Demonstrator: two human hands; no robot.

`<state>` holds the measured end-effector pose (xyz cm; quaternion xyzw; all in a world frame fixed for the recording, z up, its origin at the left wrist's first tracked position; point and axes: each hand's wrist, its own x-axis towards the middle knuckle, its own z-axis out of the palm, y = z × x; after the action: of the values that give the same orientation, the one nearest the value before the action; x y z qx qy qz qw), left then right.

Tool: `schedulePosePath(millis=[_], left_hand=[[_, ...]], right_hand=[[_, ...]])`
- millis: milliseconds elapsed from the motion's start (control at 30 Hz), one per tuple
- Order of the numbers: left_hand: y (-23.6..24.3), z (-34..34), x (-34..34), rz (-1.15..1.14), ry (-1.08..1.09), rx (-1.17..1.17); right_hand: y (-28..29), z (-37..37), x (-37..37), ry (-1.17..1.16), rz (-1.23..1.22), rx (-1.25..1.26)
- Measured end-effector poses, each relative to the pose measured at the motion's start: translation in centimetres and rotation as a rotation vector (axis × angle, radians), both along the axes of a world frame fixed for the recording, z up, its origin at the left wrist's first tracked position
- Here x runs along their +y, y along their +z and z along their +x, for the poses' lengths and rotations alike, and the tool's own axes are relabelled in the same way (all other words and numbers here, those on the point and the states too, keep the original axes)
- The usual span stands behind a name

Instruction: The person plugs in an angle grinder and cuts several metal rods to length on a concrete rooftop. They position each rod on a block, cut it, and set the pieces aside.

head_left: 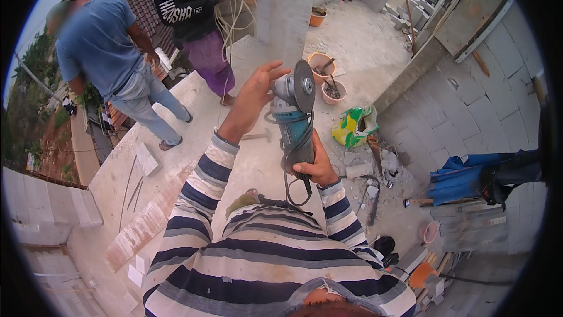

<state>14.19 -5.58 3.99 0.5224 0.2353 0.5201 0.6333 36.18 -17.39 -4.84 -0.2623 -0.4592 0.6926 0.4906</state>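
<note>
My right hand (314, 161) grips the dark rear body of a teal angle grinder (293, 129), which points upward with its grey metal disc (304, 85) at the top. Its black cord is looped round the body and hangs below it. My left hand (253, 100) is beside the grinder's metal head, its fingers extended and slightly apart; whether they touch the head is unclear. A hammer (264, 137) lies on the concrete floor behind the grinder.
Two people (108, 53), (193, 29) stand at the left near the floor's edge, one holding pale cable. Orange buckets (321, 59), a green-yellow sack (350, 129), a loose block (148, 158) and rubble lie around. A block wall (469, 112) with blue cloth (463, 176) rises at the right.
</note>
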Motion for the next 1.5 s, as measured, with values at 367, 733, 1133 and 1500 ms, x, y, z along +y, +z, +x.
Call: schedulePosePath(millis=[367,733,1133,1500], left_hand=[[-1.8,-0.6,-3.7,-0.009,-0.107,0.226],[-2.1,-1.9,-3.1,0.033,-0.093,0.243],[5.1,-3.8,-6.5,0.229,0.220,0.338],[4.4,-6.5,-6.1,0.152,0.583,0.073]], right_hand=[[-0.6,0.7,-1.3,0.056,-0.018,0.022],[3.5,-0.2,1.5,-0.356,0.432,-0.597],[-5.5,2.7,3.3,-0.245,-0.267,0.242],[-8.7,-1.5,2.8,-0.037,-0.410,0.400]])
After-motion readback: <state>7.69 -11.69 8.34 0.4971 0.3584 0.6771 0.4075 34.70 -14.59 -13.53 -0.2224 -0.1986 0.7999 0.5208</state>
